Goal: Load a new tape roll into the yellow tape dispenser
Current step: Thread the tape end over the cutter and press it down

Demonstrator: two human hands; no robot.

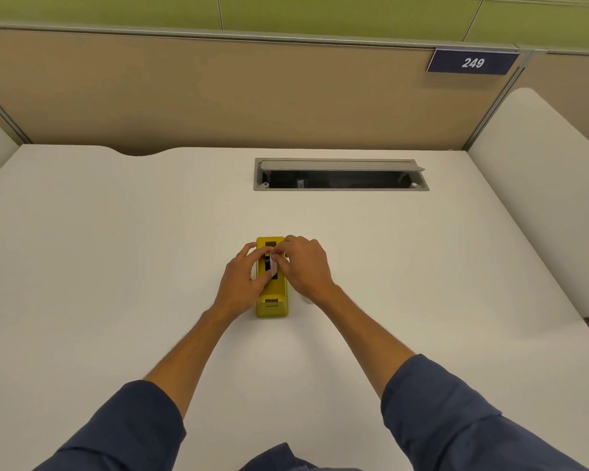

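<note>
White laminate forms the worktop, and we work near its middle, with the open cable hatch well apart at the far edge.

Reading from left to right: our left hand braces the left flank of the yellow tape dispenser, its thumb and forefinger closed on the tape roll. The roll is dark, stands on edge, and sits in the slot on top of the body. Our right hand covers the right flank, its fingers pinched at the top of the roll. We cannot tell whether they grip the roll itself or a loose tape end.

Orientation: the dispenser's long axis runs straight away from us. The end we take to be the cutter points toward us, and the roll bay lies at the far end. The roll's axle must therefore lie across the body, left to right.

Likely faults, in our judgement:
- A tilted roll may jam, so that its hub misses the cradle notches.
- A roll fitted the wrong way round would feed the tape adhesive side up.
- Uneven downward force could slide or tip the dispenser on the smooth worktop.
- A released tape end may stick back onto the roll.
</note>
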